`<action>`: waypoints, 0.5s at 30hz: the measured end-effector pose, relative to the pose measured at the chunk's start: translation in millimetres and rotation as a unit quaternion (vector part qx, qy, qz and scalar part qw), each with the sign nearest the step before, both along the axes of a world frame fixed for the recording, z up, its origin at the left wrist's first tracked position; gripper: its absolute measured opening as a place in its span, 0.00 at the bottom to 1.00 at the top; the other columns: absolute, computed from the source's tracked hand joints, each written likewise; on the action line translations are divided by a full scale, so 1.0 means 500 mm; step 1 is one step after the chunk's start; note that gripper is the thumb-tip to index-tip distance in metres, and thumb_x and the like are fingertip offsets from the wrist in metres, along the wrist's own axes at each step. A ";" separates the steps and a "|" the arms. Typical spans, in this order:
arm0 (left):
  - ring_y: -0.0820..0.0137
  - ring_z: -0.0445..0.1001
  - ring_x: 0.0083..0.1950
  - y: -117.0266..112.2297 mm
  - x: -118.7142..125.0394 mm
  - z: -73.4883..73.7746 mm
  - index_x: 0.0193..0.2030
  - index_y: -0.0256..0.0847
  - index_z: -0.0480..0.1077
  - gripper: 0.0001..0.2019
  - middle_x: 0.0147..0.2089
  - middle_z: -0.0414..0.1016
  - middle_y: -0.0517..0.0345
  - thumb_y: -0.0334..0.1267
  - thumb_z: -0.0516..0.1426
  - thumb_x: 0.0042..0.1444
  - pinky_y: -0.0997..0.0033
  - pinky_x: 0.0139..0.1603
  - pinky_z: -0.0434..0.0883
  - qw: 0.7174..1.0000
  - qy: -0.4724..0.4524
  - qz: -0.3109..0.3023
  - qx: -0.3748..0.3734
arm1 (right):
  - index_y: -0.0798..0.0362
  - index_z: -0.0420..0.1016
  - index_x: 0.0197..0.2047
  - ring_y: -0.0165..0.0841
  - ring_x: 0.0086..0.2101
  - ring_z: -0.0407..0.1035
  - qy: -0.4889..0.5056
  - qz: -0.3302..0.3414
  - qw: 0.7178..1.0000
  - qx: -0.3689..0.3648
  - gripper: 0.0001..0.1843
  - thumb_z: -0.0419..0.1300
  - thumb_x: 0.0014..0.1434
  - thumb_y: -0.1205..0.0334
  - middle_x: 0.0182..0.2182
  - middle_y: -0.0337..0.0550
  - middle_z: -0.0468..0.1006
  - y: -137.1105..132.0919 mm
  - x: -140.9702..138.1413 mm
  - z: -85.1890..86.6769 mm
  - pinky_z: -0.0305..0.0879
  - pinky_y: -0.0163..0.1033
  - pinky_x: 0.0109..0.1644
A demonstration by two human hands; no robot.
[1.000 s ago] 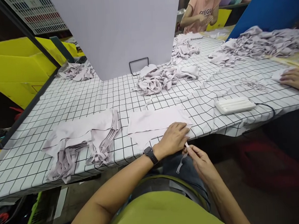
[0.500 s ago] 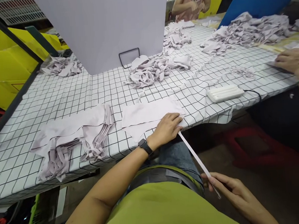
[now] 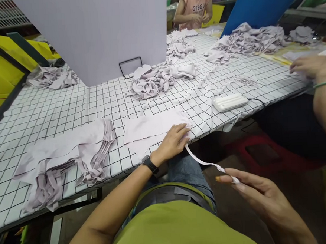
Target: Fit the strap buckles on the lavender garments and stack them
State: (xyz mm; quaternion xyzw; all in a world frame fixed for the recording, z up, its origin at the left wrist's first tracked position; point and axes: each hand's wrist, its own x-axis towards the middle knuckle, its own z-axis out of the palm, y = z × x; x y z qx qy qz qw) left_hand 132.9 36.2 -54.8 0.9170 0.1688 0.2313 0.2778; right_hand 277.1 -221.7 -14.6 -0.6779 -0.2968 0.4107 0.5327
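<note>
Strap of narrow white fabric (image 3: 202, 163), pinched in right hand (image 3: 264, 195); up-left of pinch, flat pale-pink cloth piece (image 3: 149, 128) under left hand (image 3: 171, 142), grasp unclear. Probably strap-straightening step; next, needing steady hold.

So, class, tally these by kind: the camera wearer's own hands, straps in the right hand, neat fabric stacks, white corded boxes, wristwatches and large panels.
Own hands: 2 (left hand, right hand)
Strap: 1
Neat fabric stack: 1
White corded box: 1
Wristwatch: 1
Large panels: 2 (pale panel, blue panel)
Total: 8
</note>
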 end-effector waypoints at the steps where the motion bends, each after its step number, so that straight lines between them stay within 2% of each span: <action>1: 0.58 0.65 0.71 -0.005 -0.006 0.005 0.59 0.42 0.70 0.14 0.68 0.69 0.43 0.36 0.53 0.69 0.44 0.74 0.59 1.000 -0.022 0.007 -0.011 | 0.48 0.88 0.46 0.50 0.43 0.83 -0.019 0.009 1.000 -0.003 0.22 0.71 0.54 0.42 0.40 0.54 0.87 0.027 -0.002 0.002 0.78 0.53 0.52; 2: 0.58 0.65 0.71 -0.009 -0.014 0.011 0.58 0.42 0.70 0.13 0.68 0.69 0.44 0.36 0.52 0.70 0.44 0.75 0.59 0.999 -0.047 0.013 -0.021 | 0.49 0.88 0.46 0.50 0.44 0.82 -0.033 0.013 0.999 -0.009 0.23 0.71 0.54 0.42 0.41 0.54 0.87 0.055 -0.005 0.004 0.78 0.53 0.53; 4: 0.60 0.68 0.69 -0.018 -0.036 0.028 0.55 0.41 0.72 0.12 0.64 0.73 0.45 0.34 0.52 0.70 0.49 0.72 0.64 0.995 -0.089 0.025 -0.044 | 0.51 0.88 0.44 0.50 0.44 0.82 -0.037 0.009 0.999 -0.008 0.24 0.71 0.54 0.41 0.41 0.55 0.87 0.106 -0.009 0.006 0.77 0.53 0.54; 7: 0.62 0.74 0.58 -0.027 -0.076 0.061 0.51 0.40 0.75 0.11 0.53 0.78 0.47 0.30 0.54 0.67 0.58 0.59 0.73 0.988 -0.112 0.065 -0.082 | 0.51 0.88 0.46 0.49 0.47 0.81 -0.005 0.025 1.000 0.007 0.25 0.71 0.54 0.41 0.41 0.55 0.87 0.165 -0.011 0.005 0.74 0.55 0.59; 11: 0.64 0.75 0.46 -0.044 -0.100 0.106 0.41 0.42 0.77 0.06 0.40 0.81 0.55 0.31 0.58 0.63 0.61 0.50 0.73 0.981 -0.097 0.084 -0.144 | 0.50 0.85 0.53 0.52 0.52 0.78 0.051 0.092 0.994 0.018 0.29 0.73 0.53 0.41 0.46 0.55 0.86 0.212 -0.010 0.002 0.70 0.59 0.62; 13: 0.64 0.74 0.45 -0.054 -0.094 0.120 0.37 0.42 0.77 0.03 0.38 0.81 0.57 0.33 0.61 0.61 0.61 0.50 0.71 0.976 -0.077 0.085 -0.187 | 0.49 0.85 0.53 0.52 0.54 0.77 0.049 0.102 0.993 0.015 0.30 0.72 0.53 0.40 0.48 0.55 0.85 0.227 -0.012 0.001 0.70 0.58 0.62; 15: 0.63 0.74 0.46 -0.063 -0.080 0.124 0.34 0.43 0.78 0.02 0.37 0.80 0.58 0.34 0.64 0.59 0.60 0.52 0.70 0.963 -0.055 0.114 -0.238 | 0.49 0.85 0.53 0.52 0.55 0.76 0.022 0.097 0.995 0.008 0.29 0.71 0.54 0.40 0.50 0.54 0.84 0.237 -0.016 0.001 0.69 0.57 0.62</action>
